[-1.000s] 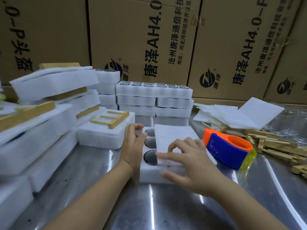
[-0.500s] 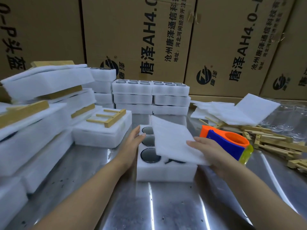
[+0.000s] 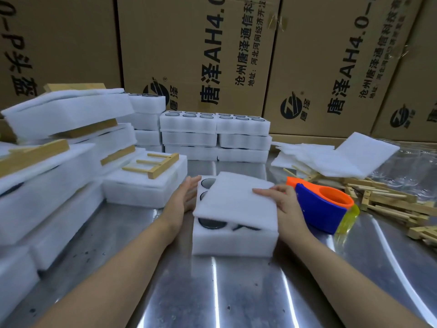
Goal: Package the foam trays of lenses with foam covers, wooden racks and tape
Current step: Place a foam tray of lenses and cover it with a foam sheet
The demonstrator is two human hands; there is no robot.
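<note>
Dead centre on the table [image 3: 236, 292]: tray [image 3: 234, 240], white foam, with dark lenses [image 3: 211, 223] showing in its pockets. Over it, cover [image 3: 236, 200], tilted and not seated, near edge lifted clear, pockets exposed at 6 and at 10. At 9 of the tray, left hand [image 3: 186, 197], fingers straight and together, pressed flat against the tray's side, curled round nothing. At 3, right hand [image 3: 283, 202], holding the cover by its right edge, fingers laid on top, thumb hidden underneath. Just beside that hand, further toward 3, blue-and-orange dispenser [image 3: 324, 209], lying on the table. Out at 2 to 3, loose racks [image 3: 390, 204] in a heap, with spare covers [image 3: 343, 157] piled at 1. At 12, stacks [image 3: 215, 136] of trays, three high, side by side, top layer uncovered. At 9 to 10, covered packs [image 3: 59, 162] leaning in piles, the nearest with a rack [image 3: 153, 164] lying on top. Behind everything, a wall of printed boxes [image 3: 189, 55].
</note>
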